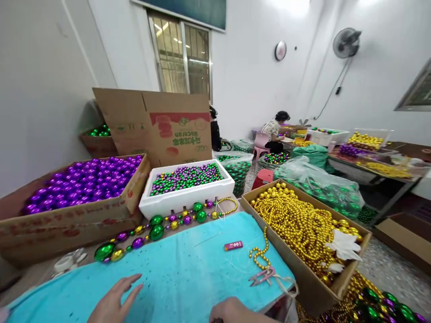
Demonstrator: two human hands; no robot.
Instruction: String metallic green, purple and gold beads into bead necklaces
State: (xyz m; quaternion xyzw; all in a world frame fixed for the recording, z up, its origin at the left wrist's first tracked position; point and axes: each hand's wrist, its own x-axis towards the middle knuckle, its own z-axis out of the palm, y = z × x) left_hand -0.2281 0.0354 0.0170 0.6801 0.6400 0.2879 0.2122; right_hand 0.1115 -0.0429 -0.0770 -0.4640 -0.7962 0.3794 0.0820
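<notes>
My left hand (114, 301) lies flat on the turquoise cloth (175, 269) at the bottom edge, fingers stretched out, holding nothing. My right hand (232, 312) shows only its back at the bottom edge; its fingers are hidden. A strand of large green, purple and gold beads (158, 229) lies along the cloth's far edge. A short gold bead string (260, 252) trails from the gold bead box to pink snips (261, 276). A small pink lighter (233, 245) rests mid-cloth.
A cardboard box of purple balls (81, 184) stands left, a white foam box of mixed small beads (186, 179) centre, a box of gold beads (303, 224) right. Bags of green beads (323, 188) sit behind. A seated person (276, 132) works at the back.
</notes>
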